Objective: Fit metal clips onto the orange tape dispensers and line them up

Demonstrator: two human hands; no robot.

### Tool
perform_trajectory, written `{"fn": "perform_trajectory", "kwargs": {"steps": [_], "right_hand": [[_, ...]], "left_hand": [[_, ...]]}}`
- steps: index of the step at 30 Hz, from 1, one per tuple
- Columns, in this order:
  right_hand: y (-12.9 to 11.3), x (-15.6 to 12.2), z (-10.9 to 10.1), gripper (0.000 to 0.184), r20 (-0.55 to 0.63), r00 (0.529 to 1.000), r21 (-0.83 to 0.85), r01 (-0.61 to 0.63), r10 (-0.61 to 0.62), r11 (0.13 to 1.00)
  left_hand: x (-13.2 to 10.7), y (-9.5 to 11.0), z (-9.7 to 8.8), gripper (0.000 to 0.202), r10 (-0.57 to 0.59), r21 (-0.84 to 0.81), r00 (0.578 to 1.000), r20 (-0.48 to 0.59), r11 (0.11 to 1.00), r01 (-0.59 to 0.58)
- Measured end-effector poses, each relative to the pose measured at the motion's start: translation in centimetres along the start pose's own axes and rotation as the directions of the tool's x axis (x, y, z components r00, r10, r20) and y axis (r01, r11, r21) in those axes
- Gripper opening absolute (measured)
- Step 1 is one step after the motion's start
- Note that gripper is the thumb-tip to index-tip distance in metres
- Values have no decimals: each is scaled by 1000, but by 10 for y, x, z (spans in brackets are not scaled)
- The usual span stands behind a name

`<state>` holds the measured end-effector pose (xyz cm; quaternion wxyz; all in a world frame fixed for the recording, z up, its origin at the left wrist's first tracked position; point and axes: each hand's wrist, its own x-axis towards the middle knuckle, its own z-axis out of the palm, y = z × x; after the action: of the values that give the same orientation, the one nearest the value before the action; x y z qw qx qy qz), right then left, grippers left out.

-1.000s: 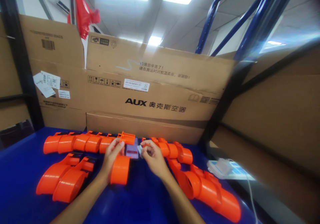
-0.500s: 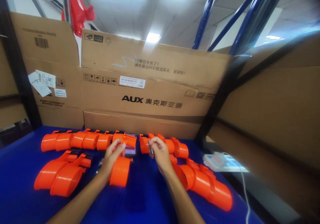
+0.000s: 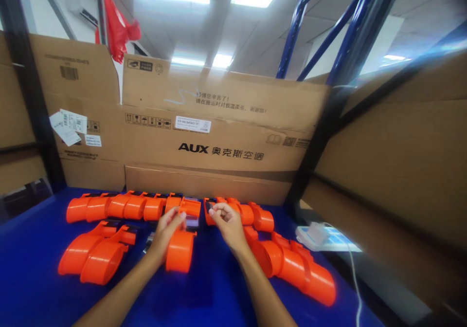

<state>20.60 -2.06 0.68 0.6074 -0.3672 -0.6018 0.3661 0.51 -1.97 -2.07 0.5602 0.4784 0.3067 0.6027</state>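
Observation:
My left hand [image 3: 169,232] is closed around an orange plastic ring-shaped part [image 3: 180,251], whose wide round end hangs below the fingers and whose narrower handle-like end [image 3: 190,207] points up to the right. To its right, my right hand [image 3: 228,222] pinches a small dark piece [image 3: 209,207], too small to name. A gap lies between the two hands. Behind my left wrist, a small metallic object [image 3: 149,242] is partly hidden. Beyond the hands, several like orange parts [image 3: 135,207] with black pieces on top stand in a row.
Two more orange parts [image 3: 103,260] lie at left, and several others [image 3: 295,268] at right. A blue surface [image 3: 146,302] carries them. A cardboard wall [image 3: 153,142] closes off the back. A white power strip [image 3: 328,239] with a cable [image 3: 355,283] sits at right.
My right hand has shifted slightly left toward the orange part, and the small piece in its fingers has turned. My left hand still holds the orange part. The view has tilted slightly.

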Motion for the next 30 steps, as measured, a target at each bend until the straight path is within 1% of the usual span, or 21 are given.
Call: {"fn": "perform_trajectory", "kwargs": {"steps": [3, 5, 7, 9, 11, 15, 20, 23, 27, 30], "right_hand": [[0, 2, 1, 31, -7, 999, -14, 34, -34, 999], [0, 1, 2, 32, 8, 999, 10, 36, -36, 999], [2, -1, 4, 33, 28, 1000, 54, 2, -3, 999], [5, -2, 6, 33, 28, 999, 85, -37, 34, 996], [7, -3, 6, 34, 9, 999, 97, -49, 48, 994], [6, -2, 5, 36, -9, 1000, 96, -28, 29, 995], [4, -4, 6, 35, 29, 999, 103, -36, 33, 994], [4, -5, 7, 33, 45, 998, 99, -45, 41, 994], [3, -6, 8, 32, 55, 998, 65, -46, 42, 997], [3, -7, 7, 34, 65, 998, -1, -28, 28, 1000]], "left_hand": [[-2, 0, 2, 33, 13, -6, 1000, -15, 1000, -13], [-2, 0, 3, 40, 23, -15, 999, -22, 1000, -23], [-1, -1, 3, 51, 44, -19, 999, -21, 999, -44], [0, -2, 3, 54, 66, -11, 998, -9, 998, -66], [0, -4, 2, 53, 73, 0, 997, 3, 997, -73], [-1, -5, 3, 49, 60, 7, 998, 10, 998, -60], [-4, -1, 6, 46, 46, -2, 998, 47, 999, -45], [-4, 2, 6, 46, 36, -12, 999, 41, 999, -35], [-4, 3, 6, 46, 7, -38, 1000, 24, 999, -6], [-4, 3, 6, 45, -19, -67, 999, 26, 998, 20]]}}
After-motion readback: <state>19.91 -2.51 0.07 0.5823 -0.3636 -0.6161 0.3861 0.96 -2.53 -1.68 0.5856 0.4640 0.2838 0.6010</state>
